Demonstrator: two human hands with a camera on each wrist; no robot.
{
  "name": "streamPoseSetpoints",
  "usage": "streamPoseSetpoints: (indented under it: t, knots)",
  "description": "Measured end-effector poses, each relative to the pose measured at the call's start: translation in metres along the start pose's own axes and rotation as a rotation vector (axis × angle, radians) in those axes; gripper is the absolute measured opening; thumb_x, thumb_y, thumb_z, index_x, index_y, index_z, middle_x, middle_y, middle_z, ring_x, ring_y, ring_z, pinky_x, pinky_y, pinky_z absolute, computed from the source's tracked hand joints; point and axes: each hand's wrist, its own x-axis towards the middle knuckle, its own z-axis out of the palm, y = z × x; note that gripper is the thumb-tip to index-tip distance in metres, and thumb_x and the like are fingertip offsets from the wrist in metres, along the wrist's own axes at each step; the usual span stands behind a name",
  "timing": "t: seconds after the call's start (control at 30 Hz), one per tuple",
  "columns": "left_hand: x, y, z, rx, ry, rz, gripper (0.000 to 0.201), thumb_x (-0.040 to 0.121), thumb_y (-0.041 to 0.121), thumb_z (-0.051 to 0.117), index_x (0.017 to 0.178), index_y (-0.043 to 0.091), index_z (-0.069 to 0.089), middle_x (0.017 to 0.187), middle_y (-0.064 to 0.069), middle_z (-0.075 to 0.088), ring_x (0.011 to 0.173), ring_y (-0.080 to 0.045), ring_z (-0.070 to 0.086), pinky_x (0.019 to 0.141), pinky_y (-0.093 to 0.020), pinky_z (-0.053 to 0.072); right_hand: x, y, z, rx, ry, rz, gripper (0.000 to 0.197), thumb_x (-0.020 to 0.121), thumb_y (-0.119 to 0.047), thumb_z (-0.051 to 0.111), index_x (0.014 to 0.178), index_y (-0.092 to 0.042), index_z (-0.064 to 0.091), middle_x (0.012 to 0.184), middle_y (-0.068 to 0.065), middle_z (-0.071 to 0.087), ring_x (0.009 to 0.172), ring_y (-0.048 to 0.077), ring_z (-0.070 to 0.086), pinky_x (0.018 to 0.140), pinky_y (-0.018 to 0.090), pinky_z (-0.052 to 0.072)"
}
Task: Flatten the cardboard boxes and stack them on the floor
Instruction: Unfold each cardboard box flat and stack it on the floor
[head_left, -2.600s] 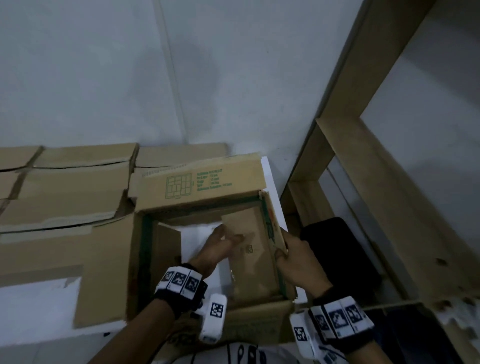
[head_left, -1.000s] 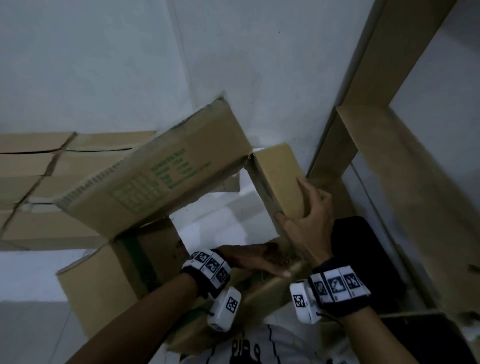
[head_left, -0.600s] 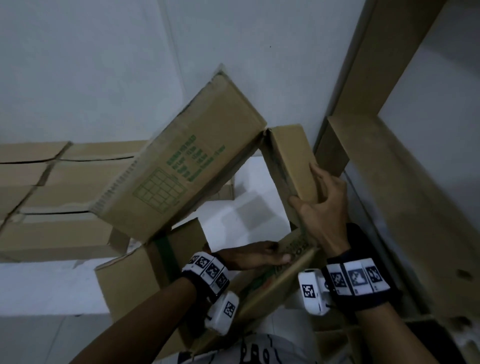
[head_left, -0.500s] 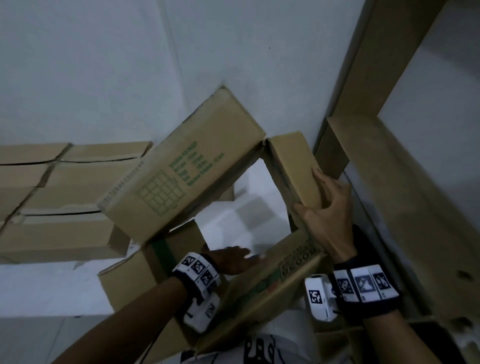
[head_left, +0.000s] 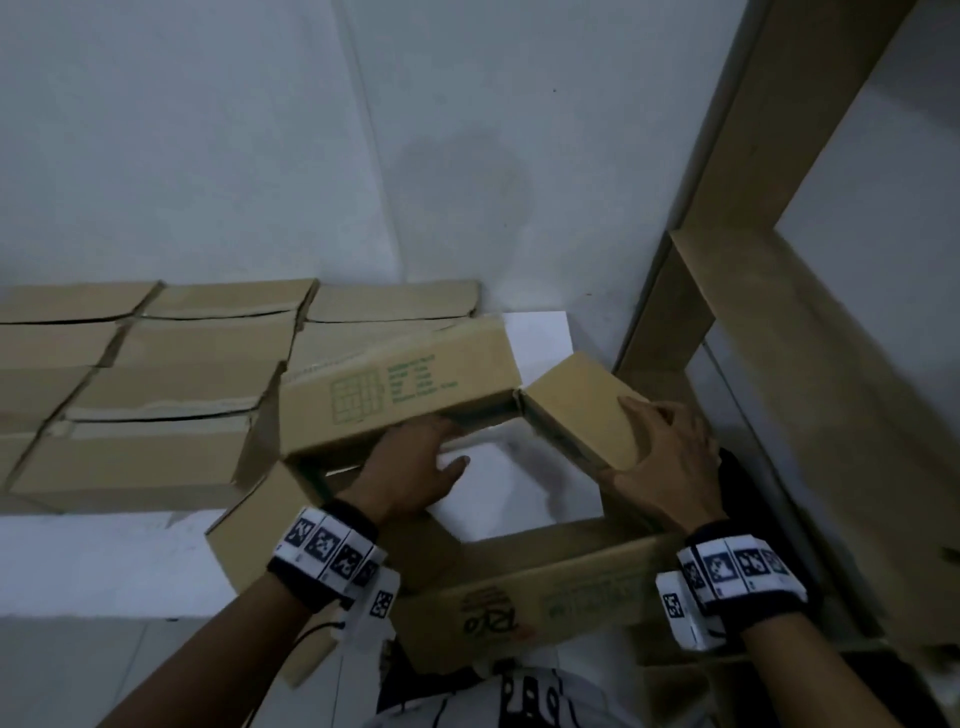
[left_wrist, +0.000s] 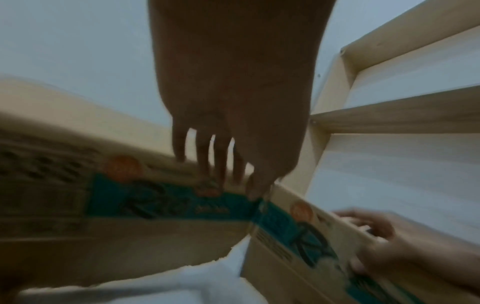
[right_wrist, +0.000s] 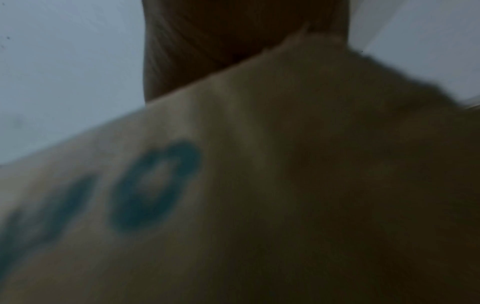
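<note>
An open brown cardboard box with green print stands on the white floor with no bottom, so the floor shows through it. My left hand reaches inside, and its straight fingers press on the far inner wall by the green band. My right hand grips the right side flap, fingers over its outer face and thumb on the inner side; the left wrist view also shows this right hand. The right wrist view shows only blurred cardboard close up.
Several flattened boxes lie in overlapping rows at the left against the white wall. A wooden shelf frame stands close on the right, with a black object at its foot behind my right hand.
The box was lifted and tilted up toward the wall; now it is lowered and level near the floor. My left hand moved from the near wall to the far wall. My right hand kept its grip.
</note>
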Motion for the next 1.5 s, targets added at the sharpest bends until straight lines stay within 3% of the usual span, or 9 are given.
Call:
streamPoseSetpoints:
  t: [0.13, 0.27, 0.37, 0.5, 0.73, 0.87, 1.0, 1.27, 1.5]
  knots:
    - [-0.025, -0.038, -0.015, 0.042, 0.34, -0.188, 0.052, 0.08, 0.033, 0.071, 0.127, 0.018, 0.055, 0.128, -0.007, 0.055, 0.118, -0.027, 0.049, 0.1, -0.044, 0.041, -0.004, 0.002, 0.013, -0.166, -0.016, -0.022, 0.096, 0.06, -0.065, 0.068, 0.145, -0.032, 0.037, 0.14, 0.012, 0.034, 0.126, 0.038, 0.034, 0.104, 0.052, 0.031]
    - [-0.041, -0.094, -0.015, -0.133, 0.278, -0.579, 0.084, 0.072, 0.043, 0.078, 0.142, 0.014, 0.041, 0.136, -0.016, 0.048, 0.124, -0.036, 0.046, 0.098, -0.047, 0.043, -0.007, -0.001, 0.031, -0.329, -0.068, -0.097, 0.097, 0.063, -0.07, 0.066, 0.146, -0.029, 0.036, 0.14, 0.017, 0.038, 0.123, 0.041, 0.038, 0.1, 0.055, 0.034]
    - [-0.051, -0.126, 0.003, -0.508, 0.152, -0.558, 0.072, 0.074, 0.033, 0.082, 0.136, 0.016, 0.048, 0.13, -0.004, 0.055, 0.12, -0.025, 0.053, 0.1, -0.04, 0.047, -0.008, -0.001, 0.037, -0.338, -0.133, -0.084, 0.096, 0.064, -0.072, 0.062, 0.147, -0.032, 0.033, 0.143, 0.015, 0.035, 0.125, 0.041, 0.037, 0.101, 0.055, 0.033]
    - [-0.069, -0.186, 0.055, -0.517, -0.053, -0.672, 0.091, 0.067, 0.064, 0.078, 0.143, 0.027, 0.044, 0.138, 0.0, 0.052, 0.126, -0.025, 0.051, 0.105, -0.039, 0.045, -0.006, -0.007, 0.033, -0.061, -0.085, -0.071, 0.088, 0.064, -0.062, 0.071, 0.142, -0.036, 0.039, 0.139, 0.008, 0.035, 0.126, 0.039, 0.037, 0.101, 0.057, 0.034]
    - [-0.07, -0.149, -0.003, -0.305, 0.094, -0.657, 0.034, 0.097, 0.033, 0.055, 0.121, 0.009, 0.06, 0.11, -0.019, 0.064, 0.089, -0.029, 0.056, 0.07, -0.031, 0.041, 0.009, -0.028, 0.005, -0.082, -0.035, -0.038, 0.102, 0.071, -0.066, 0.067, 0.152, -0.038, 0.012, 0.143, 0.016, 0.035, 0.129, 0.038, 0.033, 0.105, 0.053, 0.03]
    - [-0.06, -0.138, -0.035, -0.3, 0.161, -0.58, 0.041, 0.094, 0.026, 0.058, 0.133, 0.014, 0.054, 0.126, -0.016, 0.059, 0.11, -0.034, 0.056, 0.081, -0.032, 0.04, 0.013, -0.033, -0.004, -0.066, -0.026, -0.02, 0.115, 0.062, -0.081, 0.065, 0.15, -0.041, 0.002, 0.138, 0.018, 0.035, 0.126, 0.039, 0.035, 0.103, 0.052, 0.032]
    - [-0.055, -0.136, -0.051, -0.336, 0.15, -0.598, 0.028, 0.092, 0.028, 0.06, 0.115, 0.012, 0.061, 0.106, -0.012, 0.065, 0.098, -0.03, 0.059, 0.076, -0.032, 0.043, 0.012, -0.035, -0.011, 0.003, 0.049, -0.03, 0.121, 0.054, -0.081, 0.073, 0.148, -0.042, 0.007, 0.131, 0.017, 0.034, 0.118, 0.038, 0.04, 0.099, 0.052, 0.04]
    - [-0.043, -0.115, -0.067, -0.416, 0.299, -0.594, 0.034, 0.089, 0.029, 0.066, 0.061, 0.014, 0.055, 0.06, -0.005, 0.058, 0.062, -0.026, 0.054, 0.059, -0.03, 0.038, 0.005, -0.036, -0.011, 0.246, 0.286, -0.04, 0.071, 0.088, -0.023, 0.068, 0.144, -0.027, 0.025, 0.136, 0.014, 0.049, 0.115, 0.036, 0.055, 0.087, 0.053, 0.05]
    - [-0.027, -0.096, -0.08, -0.534, 0.327, -0.654, 0.037, 0.086, 0.027, 0.068, 0.057, 0.016, 0.048, 0.063, -0.007, 0.057, 0.066, -0.026, 0.055, 0.061, -0.03, 0.038, 0.001, -0.053, -0.01, 0.167, 0.127, -0.174, 0.026, 0.093, -0.013, 0.058, 0.119, -0.017, 0.059, 0.114, 0.008, 0.054, 0.098, 0.026, 0.058, 0.083, 0.043, 0.053]
